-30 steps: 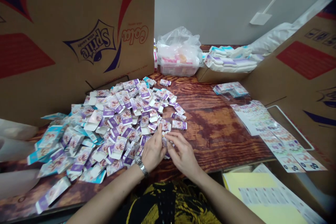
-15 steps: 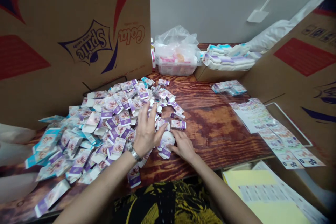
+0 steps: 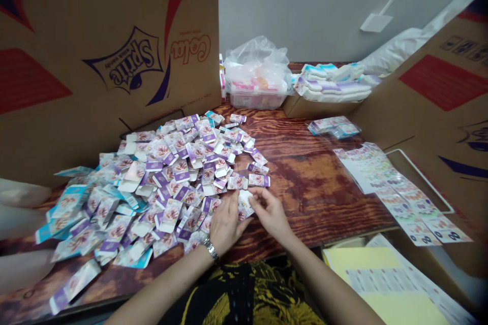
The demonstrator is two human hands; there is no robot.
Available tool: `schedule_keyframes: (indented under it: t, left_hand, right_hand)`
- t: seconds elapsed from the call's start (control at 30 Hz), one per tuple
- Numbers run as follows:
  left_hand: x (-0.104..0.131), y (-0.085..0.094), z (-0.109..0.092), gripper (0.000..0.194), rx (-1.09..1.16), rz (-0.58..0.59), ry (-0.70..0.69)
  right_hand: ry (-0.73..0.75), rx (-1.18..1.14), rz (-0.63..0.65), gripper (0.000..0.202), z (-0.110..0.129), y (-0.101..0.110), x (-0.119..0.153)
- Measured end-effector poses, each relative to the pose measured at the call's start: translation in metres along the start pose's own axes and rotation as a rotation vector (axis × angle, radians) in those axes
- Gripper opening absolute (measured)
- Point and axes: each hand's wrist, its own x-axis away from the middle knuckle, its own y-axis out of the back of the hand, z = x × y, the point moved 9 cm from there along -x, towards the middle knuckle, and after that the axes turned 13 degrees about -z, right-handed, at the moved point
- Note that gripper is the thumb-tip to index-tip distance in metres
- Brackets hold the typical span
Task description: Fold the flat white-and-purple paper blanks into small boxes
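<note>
Between my hands, near the table's front edge, is a small white and purple carton (image 3: 244,205). My right hand (image 3: 271,214) is closed on its right side, with thumb and index finger at the white upper end. My left hand (image 3: 227,222) lies along the carton's left side, its fingers together and its thumb at the lower end. A metal watch band circles the left wrist. Left of my hands spreads a loose pile of small cartons (image 3: 168,172), purple and blue, many with flaps standing up. A few more cartons (image 3: 259,180) lie just beyond my fingertips.
A large cardboard box (image 3: 114,25) walls off the left, another (image 3: 430,101) the right. At the back sit a bagged plastic tub (image 3: 257,99) and a low box of white packets (image 3: 324,106). Printed sheets (image 3: 396,188) lie right; yellow paper (image 3: 392,279) sits lower right.
My left hand has come down and right from over the pile to the carton beside my right hand. My right hand has closed on the carton, which has turned between the hands.
</note>
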Motion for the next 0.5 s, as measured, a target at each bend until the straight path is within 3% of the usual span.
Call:
schedule_keyframes:
  t: [0.2,0.37,0.43,0.5]
  left_hand:
    - [-0.007,0.012,0.003,0.040,0.074,0.022,0.053]
    - [-0.013,0.029,0.008,0.057,0.136,-0.065,0.147]
    - [-0.016,0.037,0.004,0.061,0.163,-0.126,0.094]
    - [-0.017,0.044,-0.002,0.055,0.185,-0.186,0.021]
  right_hand:
    - [0.224,0.143,-0.049,0.022,0.035,0.008,0.003]
    - [0.480,0.212,-0.121,0.025,0.059,0.012,0.017]
    - [0.570,0.236,-0.079,0.025,0.065,0.007,0.025]
    - [0.538,0.214,-0.033,0.023,0.066,0.003,0.027]
